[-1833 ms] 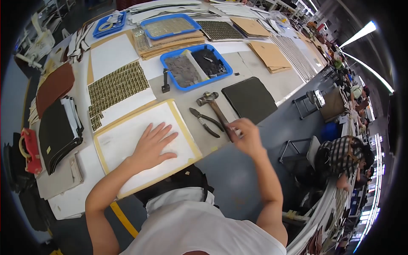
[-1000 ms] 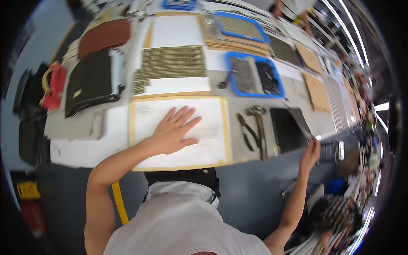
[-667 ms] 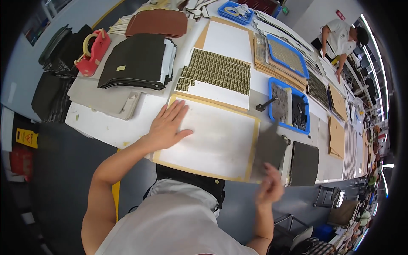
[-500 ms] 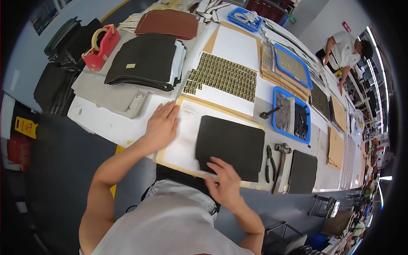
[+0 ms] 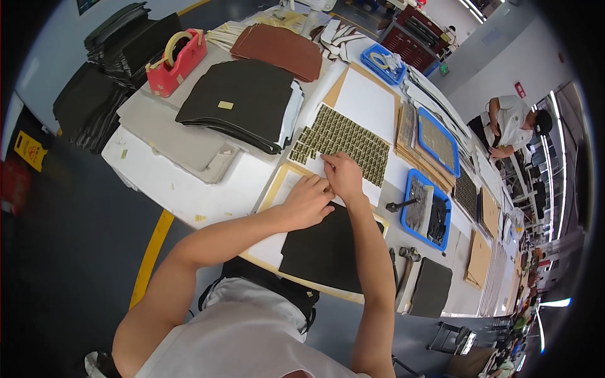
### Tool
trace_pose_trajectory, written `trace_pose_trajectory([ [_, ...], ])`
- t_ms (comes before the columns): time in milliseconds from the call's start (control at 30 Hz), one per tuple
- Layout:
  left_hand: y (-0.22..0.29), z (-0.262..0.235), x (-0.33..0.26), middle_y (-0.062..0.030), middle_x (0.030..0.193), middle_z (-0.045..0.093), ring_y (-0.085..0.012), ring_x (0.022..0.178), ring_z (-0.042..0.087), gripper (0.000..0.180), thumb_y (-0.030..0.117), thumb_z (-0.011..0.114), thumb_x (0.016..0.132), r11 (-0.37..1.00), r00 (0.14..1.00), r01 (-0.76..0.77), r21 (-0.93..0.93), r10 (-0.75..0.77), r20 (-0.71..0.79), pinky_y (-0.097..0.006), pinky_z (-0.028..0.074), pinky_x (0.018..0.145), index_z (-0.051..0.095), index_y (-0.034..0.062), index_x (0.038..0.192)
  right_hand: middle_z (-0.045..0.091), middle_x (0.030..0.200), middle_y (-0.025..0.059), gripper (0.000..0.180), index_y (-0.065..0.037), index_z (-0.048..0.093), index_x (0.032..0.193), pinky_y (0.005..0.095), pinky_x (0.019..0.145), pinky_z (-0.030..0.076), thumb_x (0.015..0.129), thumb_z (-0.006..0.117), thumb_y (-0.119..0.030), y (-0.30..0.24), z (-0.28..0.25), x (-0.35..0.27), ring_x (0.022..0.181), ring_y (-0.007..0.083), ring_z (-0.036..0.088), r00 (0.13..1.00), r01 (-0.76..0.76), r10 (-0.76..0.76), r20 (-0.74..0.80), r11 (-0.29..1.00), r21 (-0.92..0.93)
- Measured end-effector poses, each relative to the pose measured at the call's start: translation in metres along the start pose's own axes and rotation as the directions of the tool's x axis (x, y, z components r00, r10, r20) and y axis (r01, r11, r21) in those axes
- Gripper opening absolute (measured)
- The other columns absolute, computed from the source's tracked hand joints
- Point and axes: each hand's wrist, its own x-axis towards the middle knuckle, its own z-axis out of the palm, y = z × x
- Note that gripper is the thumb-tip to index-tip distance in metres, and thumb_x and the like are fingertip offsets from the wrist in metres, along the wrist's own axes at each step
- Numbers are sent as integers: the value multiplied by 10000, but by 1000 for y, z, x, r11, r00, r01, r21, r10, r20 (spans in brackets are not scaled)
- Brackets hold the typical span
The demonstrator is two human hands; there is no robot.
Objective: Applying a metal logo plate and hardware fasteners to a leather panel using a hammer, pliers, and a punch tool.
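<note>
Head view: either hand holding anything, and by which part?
Can't tell for either: the right hand is at the small rectangular brass-coloured pieces, any pinch unclear; the curled left hand, by the black sheet, hides any grip.

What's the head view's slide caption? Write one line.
Right hand at rows of small gold-and-black pieces, left hand at the far edge of a black sheet.
</note>
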Motion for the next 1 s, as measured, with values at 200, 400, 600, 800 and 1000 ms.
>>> trace_pose_trajectory([
  [200, 1, 1, -5, -74, 1077, 582, -270, 1062, 529, 231, 227, 761, 829, 997, 998, -69, 43, 69, -11, -412, 434, 917, 720, 80, 1003, 716, 940, 101, 223, -96, 797, 965, 428, 738, 567, 837, 614, -91, 15, 3, 3, 805, 318, 699, 998, -52, 48, 40, 994, 100],
  [400, 3, 1, -4, -59, 1046, 574, -251, 1027, 521, 210, 239, 759, 834, 993, 997, -78, 83, 79, -8, -396, 432, 877, 712, 89, 973, 703, 872, 96, 260, -127, 807, 967, 411, 701, 552, 838, 593, -56, 15, 6, 8, 748, 308, 686, 999, 27, -25, -40, 999, 39],
  [600, 2, 1, -5, -58, 1030, 572, -248, 1012, 517, 192, 235, 755, 834, 993, 996, -81, 90, 83, -14, -391, 428, 848, 704, 86, 944, 704, 869, 101, 213, -87, 782, 887, 392, 650, 543, 830, 587, -24, 17, 9, 10, 706, 285, 679, 999, 37, -37, 0, 998, 53],
  [800, 3, 0, -6, -72, 1033, 579, -254, 1017, 519, 180, 224, 746, 839, 990, 996, -90, 109, 91, -8, -391, 426, 841, 704, 82, 940, 693, 835, 105, 161, -48, 768, 877, 323, 593, 531, 824, 629, 14, 5, 10, 13, 634, 204, 665, 997, -56, 72, -26, 921, 385],
  [1000, 3, 2, -6, -72, 1034, 586, -257, 1027, 530, 182, 216, 743, 837, 995, 997, -72, 72, 74, -31, -393, 435, 847, 708, 75, 947, 698, 843, 90, 112, -62, 776, 902, 339, 629, 553, 820, 741, -128, -8, 8, 20, 657, 216, 690, 999, 33, -40, 27, 975, 220],
])
